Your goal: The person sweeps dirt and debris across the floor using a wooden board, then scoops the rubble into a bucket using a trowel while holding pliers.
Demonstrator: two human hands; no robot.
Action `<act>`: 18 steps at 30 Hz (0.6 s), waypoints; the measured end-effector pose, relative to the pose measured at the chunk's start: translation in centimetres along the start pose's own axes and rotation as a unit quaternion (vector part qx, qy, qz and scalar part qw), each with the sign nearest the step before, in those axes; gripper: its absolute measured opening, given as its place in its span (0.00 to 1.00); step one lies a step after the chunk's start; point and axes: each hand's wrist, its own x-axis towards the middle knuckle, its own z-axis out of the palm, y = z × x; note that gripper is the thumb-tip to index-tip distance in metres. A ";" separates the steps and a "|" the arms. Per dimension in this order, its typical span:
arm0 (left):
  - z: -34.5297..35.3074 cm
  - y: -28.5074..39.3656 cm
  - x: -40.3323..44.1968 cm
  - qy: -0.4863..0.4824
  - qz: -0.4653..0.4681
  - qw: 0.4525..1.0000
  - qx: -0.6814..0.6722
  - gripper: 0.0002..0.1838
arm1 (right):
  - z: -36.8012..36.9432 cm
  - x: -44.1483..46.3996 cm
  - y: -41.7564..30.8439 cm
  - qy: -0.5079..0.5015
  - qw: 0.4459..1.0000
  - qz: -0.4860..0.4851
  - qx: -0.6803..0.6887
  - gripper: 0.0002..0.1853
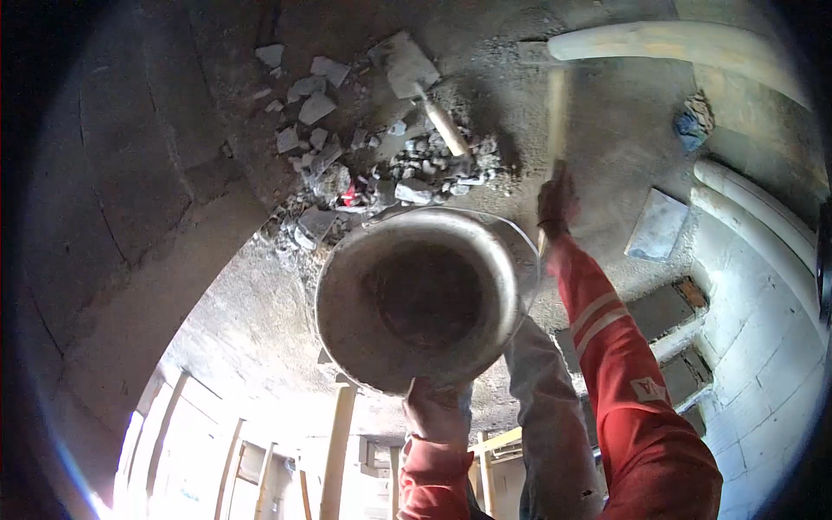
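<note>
A round, grey-crusted bucket (334, 299) is tilted with its mouth towards me, its inside dark. At its near rim, my left hand (433, 407) is closed on the edge. To the right of the bucket, my right hand (557, 204) is wrapped around the pale handle of a hammer (557, 113); motion blurs the tool, and its head is hard to make out. Beyond the bucket lies a heap of broken rubble (416, 186). A trowel (445, 126) with a wooden handle rests on that heap, its blade pointing away.
Long pale rolls or pipes (676, 42) lie at the far right, with more pale pipes (763, 204) along the right wall. A flat slab (657, 225) and a crumpled blue scrap (693, 121) are on the floor. Wooden posts (336, 451) stand near the bottom.
</note>
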 end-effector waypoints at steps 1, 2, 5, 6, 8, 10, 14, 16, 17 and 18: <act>-0.2 -0.1 0.0 -0.018 -0.016 1.000 -0.011 0.17 | 0.4 0.6 0.1 0.032 0.999 0.019 0.001 0.28; -0.5 -0.4 0.0 -0.035 -0.033 0.999 -0.022 0.19 | 0.6 1.0 -0.8 0.054 0.998 0.033 0.003 0.28; -0.1 -0.4 -0.7 -0.025 -0.015 0.999 -0.033 0.19 | 1.6 0.8 -7.6 -0.012 0.998 0.053 0.027 0.31; 0.2 -0.3 -1.1 -0.008 -0.016 0.999 -0.031 0.20 | 2.7 0.8 -8.9 -0.037 0.997 0.056 0.034 0.30; -0.2 -0.7 -1.0 0.001 0.004 0.999 -0.035 0.20 | 1.6 0.4 -10.4 -0.049 0.996 0.060 0.032 0.25; 0.3 -0.8 -1.0 -0.001 0.024 0.999 -0.043 0.21 | -0.1 0.1 -10.9 -0.038 0.999 0.028 0.005 0.22; -0.3 -1.6 -0.9 -0.040 0.036 0.997 -0.058 0.19 | -5.3 -1.1 -11.1 -0.292 0.946 -0.142 -0.007 0.23; -1.6 -2.5 -0.1 -0.036 0.101 0.992 0.073 0.20 | -7.6 -2.5 -11.9 -0.249 0.953 -0.173 -0.002 0.21; -1.7 -2.9 0.7 -0.019 0.062 0.998 0.012 0.21 | -9.9 -2.3 -12.6 -0.265 0.950 -0.160 0.040 0.19; -1.9 -3.3 1.5 0.001 0.026 0.998 -0.050 0.22 | -12.1 -2.0 -13.2 -0.280 0.945 -0.145 0.081 0.18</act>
